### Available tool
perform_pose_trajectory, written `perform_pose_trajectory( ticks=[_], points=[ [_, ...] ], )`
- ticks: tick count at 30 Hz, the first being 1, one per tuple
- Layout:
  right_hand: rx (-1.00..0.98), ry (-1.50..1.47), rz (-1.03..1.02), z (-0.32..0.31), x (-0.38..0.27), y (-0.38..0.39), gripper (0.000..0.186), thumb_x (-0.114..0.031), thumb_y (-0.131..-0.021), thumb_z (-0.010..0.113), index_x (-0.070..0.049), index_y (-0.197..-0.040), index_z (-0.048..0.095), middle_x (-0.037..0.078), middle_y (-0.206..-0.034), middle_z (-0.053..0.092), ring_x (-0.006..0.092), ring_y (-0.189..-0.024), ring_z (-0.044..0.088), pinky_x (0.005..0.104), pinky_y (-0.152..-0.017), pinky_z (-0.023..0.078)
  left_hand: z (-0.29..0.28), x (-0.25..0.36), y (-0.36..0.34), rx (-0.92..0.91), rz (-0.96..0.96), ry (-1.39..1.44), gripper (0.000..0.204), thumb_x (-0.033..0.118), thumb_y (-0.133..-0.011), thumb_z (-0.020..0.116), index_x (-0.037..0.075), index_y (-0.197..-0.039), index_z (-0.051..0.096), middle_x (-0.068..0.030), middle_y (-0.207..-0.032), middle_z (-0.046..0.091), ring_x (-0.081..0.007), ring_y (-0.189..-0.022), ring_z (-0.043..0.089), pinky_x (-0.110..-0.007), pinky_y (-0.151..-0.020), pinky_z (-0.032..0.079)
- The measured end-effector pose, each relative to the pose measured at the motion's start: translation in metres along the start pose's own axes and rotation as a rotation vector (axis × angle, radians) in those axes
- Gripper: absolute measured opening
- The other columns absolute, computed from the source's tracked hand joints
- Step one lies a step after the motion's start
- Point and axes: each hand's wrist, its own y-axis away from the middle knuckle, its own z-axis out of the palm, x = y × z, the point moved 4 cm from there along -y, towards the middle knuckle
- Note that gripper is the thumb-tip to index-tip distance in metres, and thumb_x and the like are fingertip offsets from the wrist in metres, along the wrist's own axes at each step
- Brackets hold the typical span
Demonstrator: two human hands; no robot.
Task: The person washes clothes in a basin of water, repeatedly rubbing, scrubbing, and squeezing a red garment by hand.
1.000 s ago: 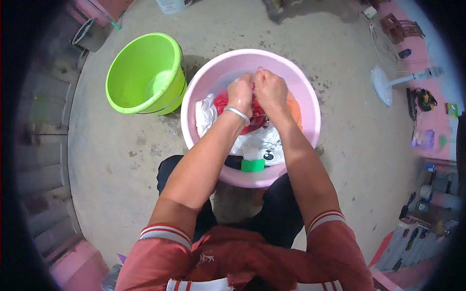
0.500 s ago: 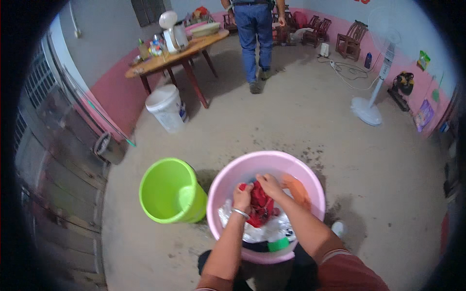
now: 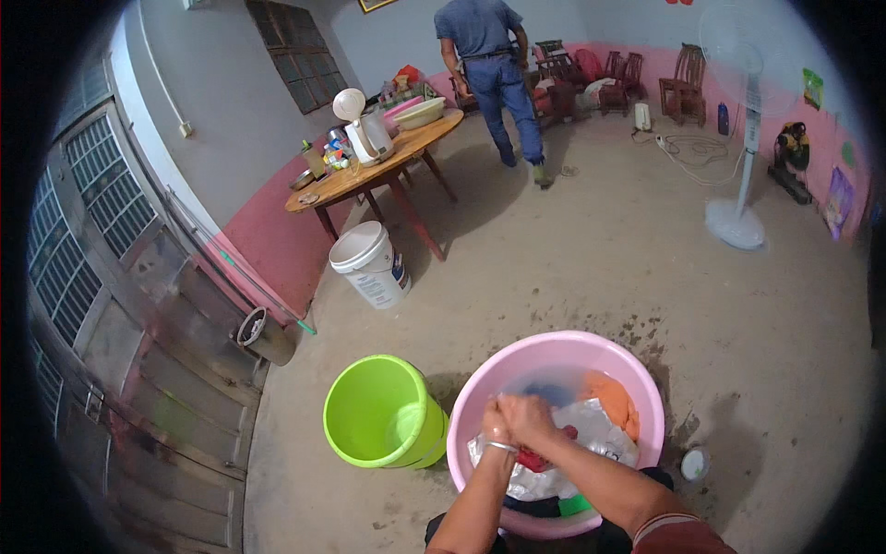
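Red cloth (image 3: 532, 460) appears gripped in closed left hand (image 3: 496, 423) and right hand (image 3: 529, 420), pressed together, within pink basin (image 3: 652, 392). Floor (image 3: 554, 286) could be splashed if the cloth is jerked sharply.

Concrete floor (image 3: 554, 277): dim, soft light; shadow right of pink basin (image 3: 572, 349)
Green bucket (image 3: 369, 406): pale glow inside
Panelled door (image 3: 194, 369): smeared, edges bowed
Pedestal fan (image 3: 749, 129): head hazy

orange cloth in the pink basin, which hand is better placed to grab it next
Probably the right hand: the orange cloth lies toward the right side of the pink basin, nearer that hand, while the left hand sits farther left.
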Motion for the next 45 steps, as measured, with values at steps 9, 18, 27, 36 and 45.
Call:
perform_pose_trajectory(
  ticks=[9,18,27,36,45],
  points=[
    [-0.050,-0.110,0.099,-0.014,-0.008,0.007,0.042,-0.032,-0.093,0.042,0.000,-0.075,0.062,0.025,-0.073,0.062,0.0444,-0.072,0.061,0.0545,-0.068,0.048,-0.002,-0.007,0.012,-0.276,0.178,-0.686,0.036,0.039,-0.094,0.043,0.009,-0.087,0.061,-0.0096,-0.088,0.065,-0.0251,-0.081,0.062,-0.041,-0.076,0.050],
    [-0.177,-0.390,0.448,0.007,0.086,-0.004,0.047,-0.039,-0.093,0.041,0.001,-0.075,0.057,0.019,-0.068,0.059,0.0278,-0.063,0.056,0.0403,-0.061,0.044,0.024,-0.003,0.043,-0.284,-0.155,-0.493,0.020,0.022,-0.083,0.068,0.007,-0.095,0.061,-0.0049,-0.084,0.064,-0.0167,-0.075,0.062,-0.030,-0.070,0.052],
    [-0.043,-0.262,0.367,-0.004,0.048,0.006,0.055,-0.046,-0.092,0.039,0.001,-0.082,0.067,0.027,-0.080,0.062,0.0446,-0.080,0.061,0.0503,-0.075,0.048,0.039,0.025,0.058,0.060,0.091,-0.221,0.015,0.023,-0.078,0.053,0.009,-0.077,0.057,-0.0044,-0.071,0.058,-0.0205,-0.064,0.055,-0.033,-0.064,0.047],
    [-0.075,-0.075,-0.088,-0.025,0.008,0.011,0.041,-0.034,-0.093,0.046,-0.004,-0.073,0.064,0.023,-0.068,0.062,0.0412,-0.065,0.062,0.0521,-0.062,0.049,0.006,-0.002,0.009,-0.009,-0.076,-0.131,0.040,0.040,-0.093,0.045,0.002,-0.098,0.058,-0.0159,-0.093,0.063,-0.0318,-0.088,0.060,-0.044,-0.084,0.049],
    [-0.226,0.081,0.268,-0.007,0.087,-0.007,0.044,-0.041,-0.095,0.041,-0.006,-0.093,0.067,0.024,-0.088,0.065,0.0394,-0.085,0.063,0.0488,-0.077,0.050,0.065,-0.006,0.067,-0.203,-0.213,-0.151,0.042,0.038,-0.096,0.044,0.001,-0.114,0.054,-0.0138,-0.106,0.062,-0.0284,-0.097,0.062,-0.042,-0.089,0.049]
  ],
)
